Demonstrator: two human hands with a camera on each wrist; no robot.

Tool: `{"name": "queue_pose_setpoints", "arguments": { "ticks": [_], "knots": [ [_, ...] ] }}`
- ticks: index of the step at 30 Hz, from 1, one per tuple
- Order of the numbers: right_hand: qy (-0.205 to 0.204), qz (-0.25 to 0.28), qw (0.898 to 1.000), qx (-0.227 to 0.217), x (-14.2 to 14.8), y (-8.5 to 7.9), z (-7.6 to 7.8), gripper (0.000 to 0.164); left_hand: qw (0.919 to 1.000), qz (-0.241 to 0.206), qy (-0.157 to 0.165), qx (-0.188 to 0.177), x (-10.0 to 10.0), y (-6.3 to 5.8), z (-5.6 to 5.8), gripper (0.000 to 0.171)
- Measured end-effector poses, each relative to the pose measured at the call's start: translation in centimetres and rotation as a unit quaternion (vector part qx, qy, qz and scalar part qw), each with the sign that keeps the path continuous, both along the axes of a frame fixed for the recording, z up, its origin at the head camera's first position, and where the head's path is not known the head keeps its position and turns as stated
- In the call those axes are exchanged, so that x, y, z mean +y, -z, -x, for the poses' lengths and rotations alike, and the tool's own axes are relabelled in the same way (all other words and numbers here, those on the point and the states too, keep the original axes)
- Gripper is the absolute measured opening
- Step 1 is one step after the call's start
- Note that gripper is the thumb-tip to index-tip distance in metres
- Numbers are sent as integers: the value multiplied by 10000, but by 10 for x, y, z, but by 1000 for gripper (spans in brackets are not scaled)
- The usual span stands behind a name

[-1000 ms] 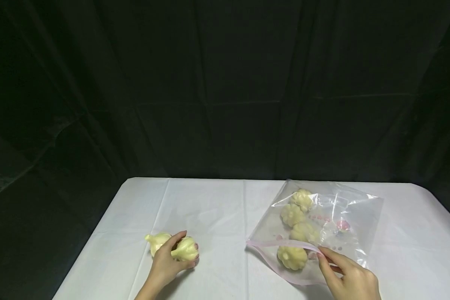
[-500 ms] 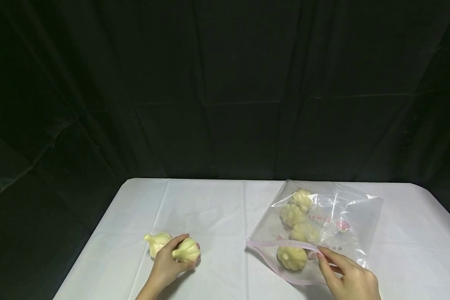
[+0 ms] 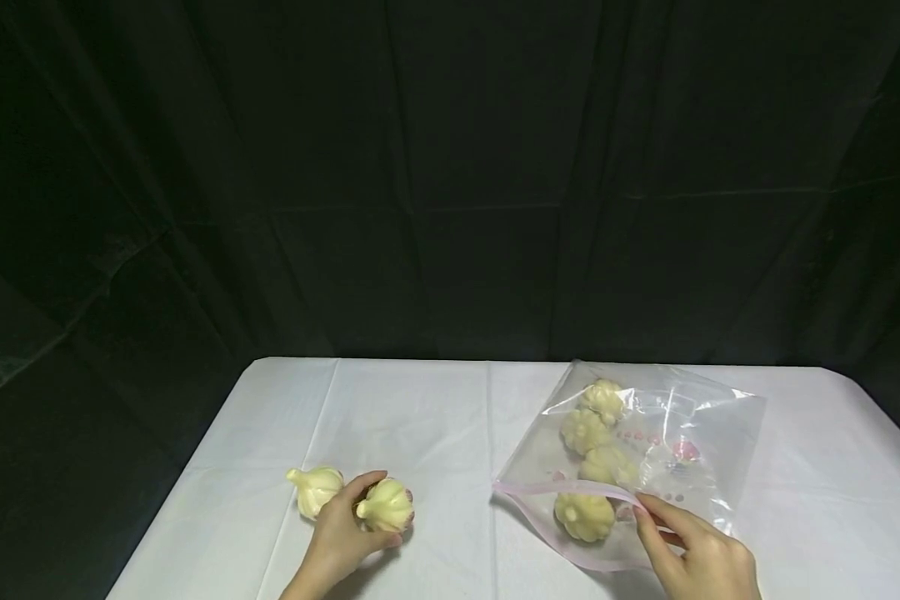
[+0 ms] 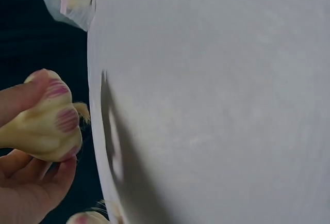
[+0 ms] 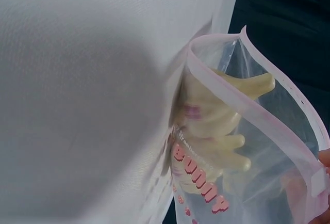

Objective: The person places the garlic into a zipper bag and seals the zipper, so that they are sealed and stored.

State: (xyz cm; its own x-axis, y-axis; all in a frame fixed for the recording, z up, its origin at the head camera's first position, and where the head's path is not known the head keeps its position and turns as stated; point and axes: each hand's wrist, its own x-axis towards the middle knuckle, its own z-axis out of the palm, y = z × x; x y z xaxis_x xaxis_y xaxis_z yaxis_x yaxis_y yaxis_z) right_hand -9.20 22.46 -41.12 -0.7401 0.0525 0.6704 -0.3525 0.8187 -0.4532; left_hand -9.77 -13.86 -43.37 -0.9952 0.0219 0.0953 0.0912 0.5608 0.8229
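Observation:
My left hand grips a garlic bulb between thumb and fingers; in the left wrist view the bulb shows purple streaks and a tuft of roots, with a gap between it and the table. Just left of that hand a second garlic bulb lies on the white cloth. At the right, my right hand pinches the pink rim of a clear zip bag. The bag's mouth is parted toward the front left. Several garlic bulbs lie inside it, seen through the plastic and, in the right wrist view, behind pink lettering.
A white cloth with fold creases covers the table. Behind it hangs a dark curtain. The bag reaches back close to the table's far edge.
The left hand has shifted a little to the right with its garlic bulb, widening the gap to the bulb beside it. The right hand and the bag have stayed still.

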Motion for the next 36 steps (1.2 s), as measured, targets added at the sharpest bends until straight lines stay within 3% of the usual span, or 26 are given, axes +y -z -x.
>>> {"name": "queue_pose_setpoints", "arguments": {
  "ticks": [8, 14, 21, 27, 36],
  "knots": [
    [-63, 34, 9998, 165, 0, 0, 1, 15, 9987, -270, 381, 216, 13, -11, -6, 76],
    [-46, -13, 9999, 161, -1, -1, 1, 17, 9977, -503, 449, 51, 21, -15, -7, 78],
    [-17, -35, 9998, 196, -2, -2, 0, 15, 9920, -944, 840, -59, 34, -19, -8, 75],
    [17, 7, 10000, 40, -3, -3, -1, 12, 9857, -1101, 1279, 35, 47, -18, -5, 74],
    [13, -20, 10000, 92, -2, -4, -1, 14, 9797, -1138, 1652, 73, 70, -14, -4, 73]
  ]
}}
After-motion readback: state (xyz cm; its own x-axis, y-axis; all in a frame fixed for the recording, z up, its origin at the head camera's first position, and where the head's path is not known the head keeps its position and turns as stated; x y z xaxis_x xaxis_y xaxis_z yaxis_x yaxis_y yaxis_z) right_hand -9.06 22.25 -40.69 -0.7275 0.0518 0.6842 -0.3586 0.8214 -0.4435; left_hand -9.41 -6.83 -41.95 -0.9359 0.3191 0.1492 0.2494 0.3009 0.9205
